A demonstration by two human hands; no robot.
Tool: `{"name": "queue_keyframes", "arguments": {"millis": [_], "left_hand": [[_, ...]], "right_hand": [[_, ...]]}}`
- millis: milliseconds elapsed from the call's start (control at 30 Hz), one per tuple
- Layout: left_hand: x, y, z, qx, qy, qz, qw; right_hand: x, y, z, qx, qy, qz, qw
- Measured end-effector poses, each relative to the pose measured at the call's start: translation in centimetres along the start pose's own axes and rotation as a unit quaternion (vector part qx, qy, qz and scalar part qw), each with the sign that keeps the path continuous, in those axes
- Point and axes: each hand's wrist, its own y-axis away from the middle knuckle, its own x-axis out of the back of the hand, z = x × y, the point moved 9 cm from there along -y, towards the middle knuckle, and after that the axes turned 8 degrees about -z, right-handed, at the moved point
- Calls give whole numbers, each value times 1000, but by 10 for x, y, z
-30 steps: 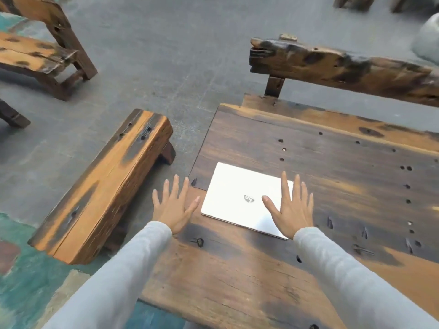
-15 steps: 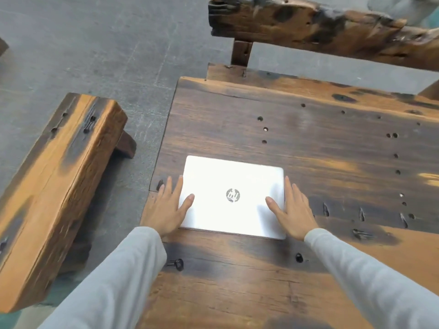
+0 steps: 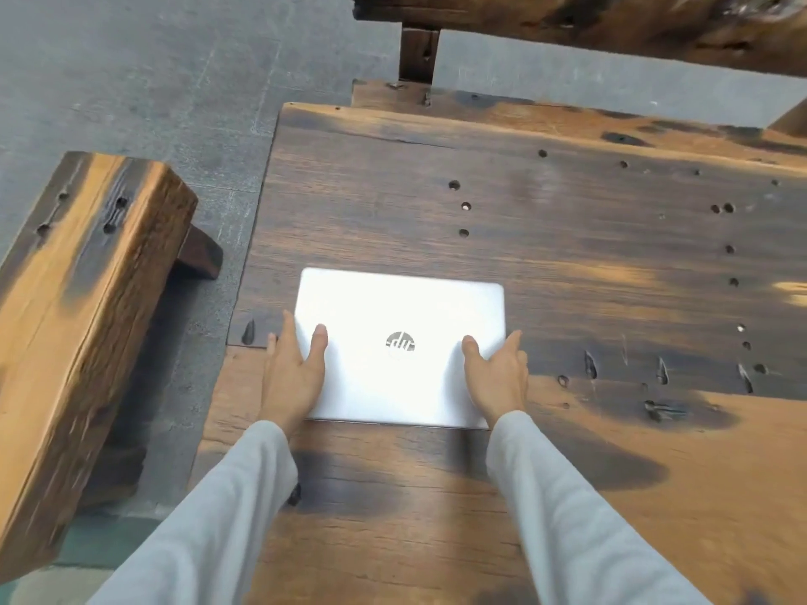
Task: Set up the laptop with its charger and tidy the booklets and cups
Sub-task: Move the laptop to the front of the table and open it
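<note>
A closed silver laptop (image 3: 399,312) lies flat on the dark wooden table (image 3: 567,238), near its left edge, logo facing up. My left hand (image 3: 294,369) grips the laptop's left side, thumb on the lid and fingers along the edge. On the laptop's right side my right hand (image 3: 498,373) holds it the same way. No charger, booklets or cups are in view.
A wooden bench (image 3: 78,325) stands left of the table across a narrow gap of grey floor. Another heavy wooden bench (image 3: 611,24) runs along the table's far side. The tabletop has several small holes and notches.
Both hands came down from hovering over the table and closed on the laptop's two sides. The view has moved closer and squared up to the laptop.
</note>
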Motion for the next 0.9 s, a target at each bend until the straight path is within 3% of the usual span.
{"name": "queue_keyframes", "arguments": {"millis": [433, 600, 800, 900], "left_hand": [[13, -3, 4, 16, 120, 36, 992], [30, -6, 6, 25, 131, 29, 991], [45, -3, 3, 40, 219, 21, 975], [55, 7, 1, 46, 270, 41, 961]], "right_hand": [[12, -2, 3, -53, -29, 23, 998], [25, -8, 4, -15, -86, 40, 995], [34, -4, -18, 45, -208, -10, 977], [45, 1, -31, 58, -190, -18, 980]]}}
